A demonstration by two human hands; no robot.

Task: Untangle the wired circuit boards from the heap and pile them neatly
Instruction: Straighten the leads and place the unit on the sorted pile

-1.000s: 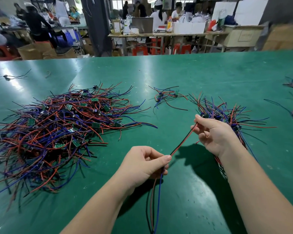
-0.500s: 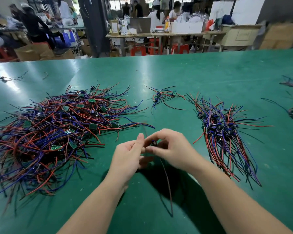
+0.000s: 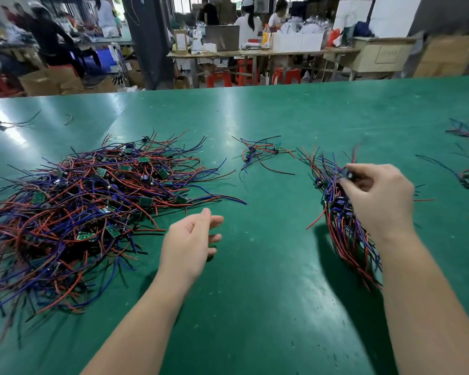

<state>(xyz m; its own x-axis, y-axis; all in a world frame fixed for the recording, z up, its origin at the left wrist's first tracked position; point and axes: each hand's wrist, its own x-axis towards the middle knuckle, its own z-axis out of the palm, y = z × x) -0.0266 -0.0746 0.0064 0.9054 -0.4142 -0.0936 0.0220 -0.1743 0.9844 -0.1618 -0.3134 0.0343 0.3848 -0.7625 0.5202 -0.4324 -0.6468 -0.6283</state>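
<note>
The right hand (image 3: 377,196) pinches a wired board (image 3: 350,175) just over the pile (image 3: 341,228). The left hand (image 3: 190,242), fingers loosely spread, holds nothing; the heap (image 3: 92,207) lies left of them.

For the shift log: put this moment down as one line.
right hand: pinches wired board over neat pile | left hand: empty, above table | heap: tangled, left of both hands

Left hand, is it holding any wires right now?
No, the left hand is open with relaxed fingers and nothing in it, beside the heap.
</note>
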